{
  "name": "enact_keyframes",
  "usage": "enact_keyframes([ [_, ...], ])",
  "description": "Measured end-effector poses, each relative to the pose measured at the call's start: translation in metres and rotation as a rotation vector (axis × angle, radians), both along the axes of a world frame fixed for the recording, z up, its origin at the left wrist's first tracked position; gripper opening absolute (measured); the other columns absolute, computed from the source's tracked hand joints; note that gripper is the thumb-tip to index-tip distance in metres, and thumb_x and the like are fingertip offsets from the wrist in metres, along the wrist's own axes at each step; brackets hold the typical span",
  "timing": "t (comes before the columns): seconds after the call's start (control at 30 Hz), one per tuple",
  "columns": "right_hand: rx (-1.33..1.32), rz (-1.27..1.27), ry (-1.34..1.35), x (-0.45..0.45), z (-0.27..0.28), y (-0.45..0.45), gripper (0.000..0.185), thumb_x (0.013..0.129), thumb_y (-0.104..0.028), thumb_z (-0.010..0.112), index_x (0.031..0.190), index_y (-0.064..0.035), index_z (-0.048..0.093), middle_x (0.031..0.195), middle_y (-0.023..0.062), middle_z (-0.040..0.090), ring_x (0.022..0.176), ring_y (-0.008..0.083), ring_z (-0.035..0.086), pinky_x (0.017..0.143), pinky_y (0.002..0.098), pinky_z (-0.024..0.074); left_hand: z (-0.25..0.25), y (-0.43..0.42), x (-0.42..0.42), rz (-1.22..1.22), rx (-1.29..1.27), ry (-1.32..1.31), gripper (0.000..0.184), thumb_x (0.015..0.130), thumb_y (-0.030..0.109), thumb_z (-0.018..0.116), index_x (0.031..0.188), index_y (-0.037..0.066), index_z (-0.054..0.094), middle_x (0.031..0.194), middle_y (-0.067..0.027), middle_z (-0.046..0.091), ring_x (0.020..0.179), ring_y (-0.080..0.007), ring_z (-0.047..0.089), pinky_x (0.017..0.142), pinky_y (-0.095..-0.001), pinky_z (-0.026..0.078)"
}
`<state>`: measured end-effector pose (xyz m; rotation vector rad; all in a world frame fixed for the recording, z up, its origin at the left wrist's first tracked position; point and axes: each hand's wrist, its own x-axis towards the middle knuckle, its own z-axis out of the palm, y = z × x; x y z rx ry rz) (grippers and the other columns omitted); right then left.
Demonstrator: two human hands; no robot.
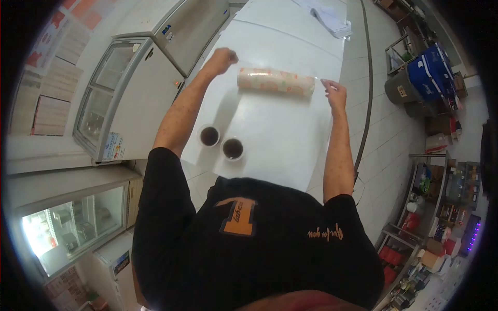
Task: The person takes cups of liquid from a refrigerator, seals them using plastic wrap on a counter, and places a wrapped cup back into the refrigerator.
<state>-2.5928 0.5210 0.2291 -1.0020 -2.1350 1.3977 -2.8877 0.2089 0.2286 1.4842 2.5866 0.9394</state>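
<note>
A large roll of plastic film [276, 82], printed with pale orange and green patterns, lies across the white table in front of me. My left hand [222, 61] is closed just beyond the roll's left end, pinching what looks like the film's thin edge. At the roll's right end, my right hand [335, 94] pinches the other side of the film between thumb and fingers. Nearer to my body stand two cups of dark liquid, a left cup [209, 136] and a right cup [233, 149], side by side and uncovered. Neither hand touches the cups.
The white table [275, 135] stretches away from me. A white cloth [329, 19] lies at its far right corner. Chest freezers [140, 98] line the left side. On the right are a bin [402, 88], a blue bag [433, 71] and loaded shelves [430, 207].
</note>
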Motion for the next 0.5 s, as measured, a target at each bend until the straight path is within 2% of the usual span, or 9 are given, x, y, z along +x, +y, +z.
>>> enact_keyframes([
  [0.03,-0.01,0.024,0.015,0.003,0.003,-0.006,0.021,0.089,-0.024,0.069,0.098,-0.0054,0.075,0.081,0.0047,0.068,0.078,0.0134,0.064,0.068,0.029,0.0501,-0.001,-0.01,0.0,0.027,0.035,0.025,0.014,0.078,0.011,0.066,0.086,0.001,0.071,0.086,-0.0209,0.067,0.08,-0.0374,0.066,0.073,-0.0419,0.052],
  [0.07,-0.02,0.047,0.03,0.006,0.003,-0.014,0.022,0.089,-0.024,0.069,0.098,-0.0046,0.075,0.081,0.005,0.068,0.077,0.0135,0.064,0.068,0.0289,0.0499,0.013,-0.018,0.008,0.066,0.008,-0.049,0.013,0.086,0.012,0.067,0.093,0.002,0.073,0.086,-0.0159,0.069,0.08,-0.0239,0.068,0.075,-0.0362,0.055],
  [0.17,-0.189,0.149,0.047,0.012,0.004,-0.048,0.025,0.091,-0.024,0.066,0.104,-0.0029,0.073,0.086,0.0066,0.069,0.081,0.0156,0.067,0.072,0.0286,0.05,0.029,-0.033,0.015,0.193,0.036,-0.449,0.016,0.089,0.01,0.064,0.097,-0.002,0.07,0.09,-0.0137,0.068,0.083,-0.0202,0.069,0.074,-0.0327,0.058],
  [0.27,-0.214,0.141,0.12,0.017,0.003,-0.082,0.029,0.092,-0.026,0.065,0.105,-0.001,0.071,0.089,0.0081,0.071,0.086,0.0178,0.071,0.076,0.0287,0.0501,0.021,-0.046,0.008,0.167,0.219,-0.693,0.019,0.091,0.01,0.063,0.101,-0.005,0.066,0.097,-0.0132,0.066,0.088,-0.0203,0.07,0.075,-0.0305,0.06],
  [0.37,-0.21,0.118,0.148,0.018,-0.005,-0.111,0.028,0.095,-0.023,0.061,0.108,-0.0001,0.069,0.093,0.0095,0.072,0.087,0.0187,0.071,0.077,0.0287,0.0499,0.009,-0.054,-0.001,0.123,0.272,-0.801,0.021,0.091,0.01,0.062,0.104,-0.007,0.064,0.103,-0.0149,0.064,0.093,-0.0235,0.07,0.079,-0.0323,0.059],
  [0.5,-0.174,0.052,0.108,0.035,-0.005,-0.147,0.026,0.096,-0.019,0.058,0.109,0.0012,0.068,0.097,0.0101,0.072,0.086,0.0194,0.071,0.077,0.0288,0.05,0.011,-0.065,-0.001,0.024,0.165,-0.744,0.021,0.092,0.008,0.06,0.105,-0.007,0.063,0.103,-0.0141,0.064,0.096,-0.0233,0.069,0.082,-0.0336,0.059],
])
